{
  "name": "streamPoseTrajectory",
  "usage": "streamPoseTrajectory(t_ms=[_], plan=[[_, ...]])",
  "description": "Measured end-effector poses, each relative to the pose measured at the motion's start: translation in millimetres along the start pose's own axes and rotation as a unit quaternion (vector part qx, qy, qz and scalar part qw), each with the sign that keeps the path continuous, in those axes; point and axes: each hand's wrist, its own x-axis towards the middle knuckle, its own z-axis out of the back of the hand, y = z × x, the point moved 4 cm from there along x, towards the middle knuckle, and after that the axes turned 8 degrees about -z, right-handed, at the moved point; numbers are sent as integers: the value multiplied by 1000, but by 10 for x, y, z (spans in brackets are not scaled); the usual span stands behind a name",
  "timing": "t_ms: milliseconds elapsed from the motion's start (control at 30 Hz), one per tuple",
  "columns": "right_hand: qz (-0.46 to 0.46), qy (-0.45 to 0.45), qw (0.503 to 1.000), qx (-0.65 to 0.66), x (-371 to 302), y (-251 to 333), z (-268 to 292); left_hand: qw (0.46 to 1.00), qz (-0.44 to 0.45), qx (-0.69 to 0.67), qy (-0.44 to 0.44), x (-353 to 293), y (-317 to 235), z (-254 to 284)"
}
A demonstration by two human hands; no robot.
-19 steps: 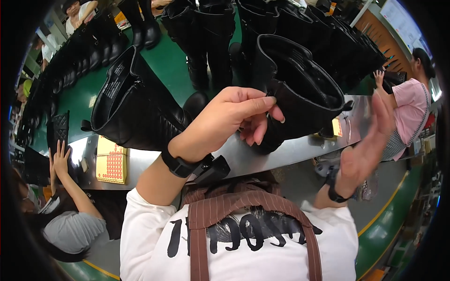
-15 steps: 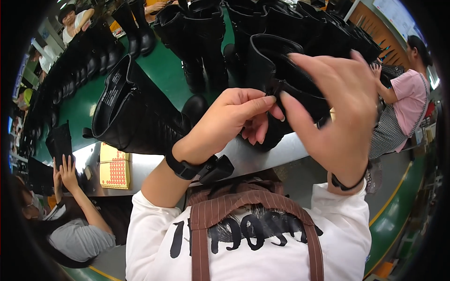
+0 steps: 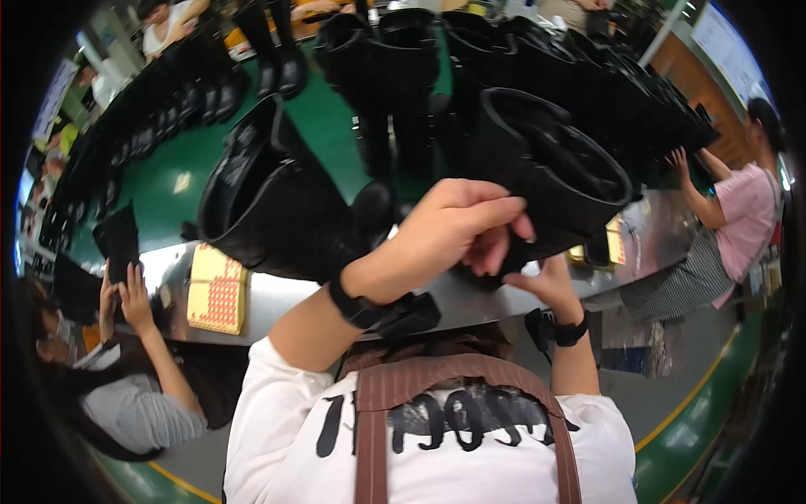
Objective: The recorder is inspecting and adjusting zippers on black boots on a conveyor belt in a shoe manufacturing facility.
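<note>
A tall black boot (image 3: 537,164) stands in front of me, its wide top opening tilted toward the right. My left hand (image 3: 470,223) is closed at the near left side of its shaft, thumb and forefinger pinched together; what lies between them is too dark to make out. Low beside the same boot is my right hand (image 3: 550,286), thumb stretched to the left and the other fingers partly hidden against the dark leather. A second black boot (image 3: 285,206) leans to the left of my left forearm, its opening turned toward me.
Several black boots (image 3: 403,84) stand across the green table top (image 3: 180,181). A banded stack of yellow cards (image 3: 218,290) lies on the metal edge (image 3: 277,298), with more yellow cards (image 3: 617,244) at right. Co-workers sit at left and right (image 3: 743,210).
My right hand has dropped from above the boot's opening to low beside its shaft. The boot's opening has turned to the right. My left hand stays closed near the shaft.
</note>
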Motion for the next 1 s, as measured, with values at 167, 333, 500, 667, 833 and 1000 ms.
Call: streamPoseTrajectory(t_ms=[167, 333, 500, 667, 833, 1000], plan=[[-22, 16, 999, 39, -129, -297, -453, 988, -109, -99, 51, -178, -192, -49], [102, -27, 989, -106, -170, -155, -485, 987, -144, 66, 2, -521, -115, 169], [-67, 87, 994, 16, -43, -450, -352, 900, 102, 423, 29, -1411, 331, 753], [-128, 164, 977, 48, 19, -522, -368, 797, 111, 537, -252, -1868, 725, 1322], [-121, 138, 983, 29, 6, -379, -550, 924, -28, 262, -278, -1447, 1239, 1454], [-148, 84, 972, 161, -208, -410, -624, 924, -58, 163, -342, -1448, 1411, 1340]])
